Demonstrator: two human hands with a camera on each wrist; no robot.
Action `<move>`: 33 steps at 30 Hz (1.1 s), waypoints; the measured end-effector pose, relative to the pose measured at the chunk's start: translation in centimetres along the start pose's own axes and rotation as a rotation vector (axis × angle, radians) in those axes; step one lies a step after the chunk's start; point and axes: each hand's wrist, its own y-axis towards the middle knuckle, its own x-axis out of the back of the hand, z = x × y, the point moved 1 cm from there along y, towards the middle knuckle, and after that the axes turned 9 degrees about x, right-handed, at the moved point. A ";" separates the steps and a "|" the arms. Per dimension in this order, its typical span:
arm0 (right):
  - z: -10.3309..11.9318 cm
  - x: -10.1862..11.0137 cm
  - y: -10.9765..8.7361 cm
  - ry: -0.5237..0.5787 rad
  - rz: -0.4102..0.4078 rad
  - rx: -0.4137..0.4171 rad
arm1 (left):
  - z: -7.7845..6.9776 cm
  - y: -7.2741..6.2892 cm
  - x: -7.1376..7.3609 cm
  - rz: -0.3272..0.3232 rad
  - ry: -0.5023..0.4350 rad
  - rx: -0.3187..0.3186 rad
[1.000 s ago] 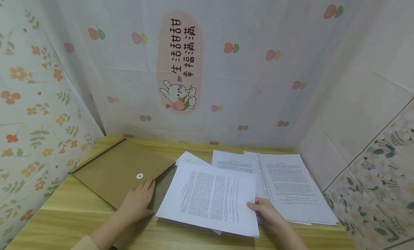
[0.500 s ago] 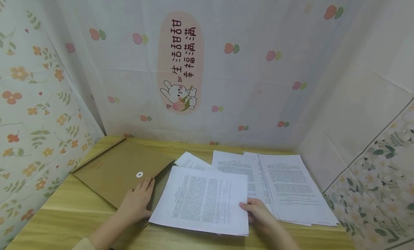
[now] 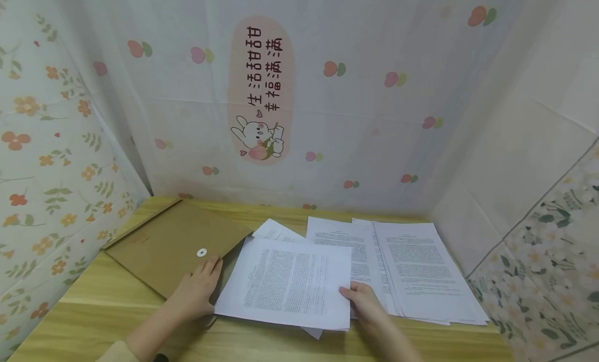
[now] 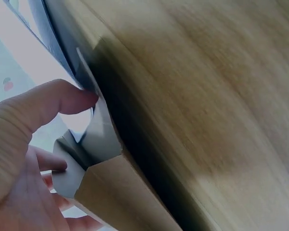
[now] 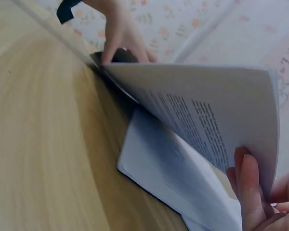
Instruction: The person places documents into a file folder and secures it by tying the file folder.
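Observation:
A brown paper document envelope (image 3: 168, 237) with a white button lies at the left of the table, its mouth facing right. My left hand (image 3: 194, 289) holds the envelope at its mouth; in the left wrist view the thumb (image 4: 62, 98) presses one edge of the opening and the other fingers are at the opposite wall. Between thumb and fingers, my right hand (image 3: 367, 305) pinches the right side of a stack of printed papers (image 3: 285, 279). The stack's left edge is at the envelope's mouth. Other sheets (image 5: 164, 163) lie beneath the raised stack.
Two overlapping piles of printed paper, one in the middle (image 3: 339, 232) and one at the right (image 3: 416, 258), lie on the wooden table (image 3: 79, 310). A white printed cloth (image 3: 365, 117) hangs behind the table, with patterned cloths at both sides.
My right hand has brought the stack of papers leftward, its left edge now right beside my left hand at the envelope's mouth. The left hand and the envelope have stayed nearly still.

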 end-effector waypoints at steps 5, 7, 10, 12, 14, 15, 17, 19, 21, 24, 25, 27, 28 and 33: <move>-0.2 -2.0 0.1 0.010 0.000 0.012 | 0.0 0.1 0.1 0.012 -0.014 0.009; -0.3 -2.9 0.2 0.022 0.004 0.019 | 0.0 0.2 0.1 0.009 -0.023 0.011; -0.4 -4.2 0.5 0.046 0.002 0.029 | 0.0 0.3 0.2 0.001 -0.034 0.008; -0.6 -5.0 0.9 0.058 -0.008 0.030 | 0.0 0.3 0.2 -0.003 -0.040 0.009; -0.9 -5.7 1.4 0.072 -0.012 0.028 | 0.1 0.3 0.1 0.001 -0.051 0.011; -1.1 -6.1 1.6 0.074 -0.012 0.026 | 0.1 0.3 0.1 0.004 -0.057 0.011; -1.4 -6.8 2.0 0.078 -0.012 0.014 | 0.2 0.2 0.0 0.010 -0.066 0.014; -1.7 -7.5 2.4 0.079 -0.007 0.005 | 0.2 0.1 0.0 0.011 -0.075 0.014; -1.8 -8.2 2.8 0.068 -0.003 0.000 | 0.2 0.1 0.0 0.004 -0.076 0.010; -1.6 -9.2 3.4 0.043 0.011 -0.002 | 0.3 0.2 0.0 -0.004 -0.077 0.010; -1.4 -9.5 3.6 0.026 0.023 0.001 | 0.3 0.2 0.1 -0.002 -0.077 0.012; -1.1 -9.9 4.0 -0.039 0.050 0.006 | 0.3 0.3 0.1 0.009 -0.082 0.017; -0.9 -10.1 4.1 -0.091 0.065 0.012 | 0.3 0.3 0.2 0.016 -0.083 0.020; 0.1 -10.5 4.3 -0.372 0.158 0.057 | 0.2 0.2 0.4 0.035 -0.096 0.026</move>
